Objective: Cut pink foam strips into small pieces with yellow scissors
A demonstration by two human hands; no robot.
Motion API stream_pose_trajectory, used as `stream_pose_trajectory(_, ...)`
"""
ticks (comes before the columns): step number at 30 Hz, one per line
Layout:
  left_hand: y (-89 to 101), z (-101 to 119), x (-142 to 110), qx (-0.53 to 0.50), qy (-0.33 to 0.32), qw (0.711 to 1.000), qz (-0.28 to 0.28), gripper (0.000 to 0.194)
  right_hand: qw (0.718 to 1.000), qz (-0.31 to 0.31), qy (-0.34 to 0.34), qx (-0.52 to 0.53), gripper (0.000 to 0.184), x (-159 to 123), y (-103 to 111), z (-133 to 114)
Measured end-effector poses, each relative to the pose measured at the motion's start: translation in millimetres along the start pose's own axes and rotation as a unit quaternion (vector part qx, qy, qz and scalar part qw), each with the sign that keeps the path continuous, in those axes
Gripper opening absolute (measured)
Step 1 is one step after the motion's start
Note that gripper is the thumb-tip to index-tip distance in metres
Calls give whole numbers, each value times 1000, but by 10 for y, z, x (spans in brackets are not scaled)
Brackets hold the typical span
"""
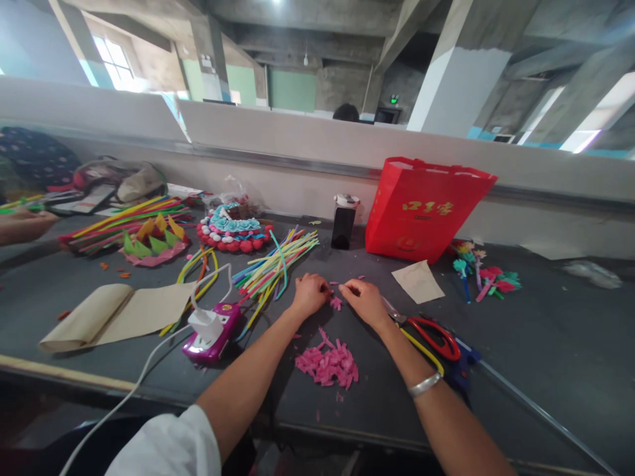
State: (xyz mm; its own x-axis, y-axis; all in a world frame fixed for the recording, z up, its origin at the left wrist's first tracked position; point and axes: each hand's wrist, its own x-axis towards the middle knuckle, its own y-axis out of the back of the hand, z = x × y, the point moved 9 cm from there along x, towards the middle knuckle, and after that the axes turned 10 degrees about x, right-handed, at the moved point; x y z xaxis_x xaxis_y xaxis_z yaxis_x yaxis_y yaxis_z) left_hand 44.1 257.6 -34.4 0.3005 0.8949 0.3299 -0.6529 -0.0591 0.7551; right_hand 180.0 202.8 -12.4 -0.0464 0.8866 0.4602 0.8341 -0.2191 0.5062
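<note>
My left hand (pixel 310 293) and my right hand (pixel 364 299) rest close together on the dark table (pixel 546 344), fingers curled in pinches toward each other. Between them lies a small pink piece (pixel 337 303), and tiny pink bits lie by the fingertips. What each pinch holds is too small to make out. A heap of cut pink pieces (pixel 328 363) lies just nearer to me, between my forearms. Red-handled scissors (pixel 430 332) lie right beside my right wrist, which wears a silver bracelet (pixel 425 384).
Coloured sticks (pixel 275 264) fan out left of my hands. A purple device (pixel 214 334) with a white charger and cable, brown paper (pixel 116 312), a beaded round craft (pixel 232 229), a black bottle (pixel 344 221), a red bag (pixel 421 206) and small flower sticks (pixel 483 274) surround them. Another person's hand (pixel 24 221) is at far left.
</note>
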Motion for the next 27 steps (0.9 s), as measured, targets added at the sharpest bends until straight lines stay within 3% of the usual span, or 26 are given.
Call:
stream_pose_trajectory(5,22,95,11,-33,-23,999,1,10,999,36,1,15,22,18,75,1)
stream_pose_trajectory(13,22,211,-22,-110,-57,992,-16,14,999,25,29,31,17,31,72,-82)
stream_pose_trajectory(19,55,254,-33,-158,-57,986,-22,20,998,38,25,31,16,31,82,-75)
stream_pose_trajectory(27,-48,261,-57,-242,-29,967,-74,27,998,49,42,20,13,13,26,-116)
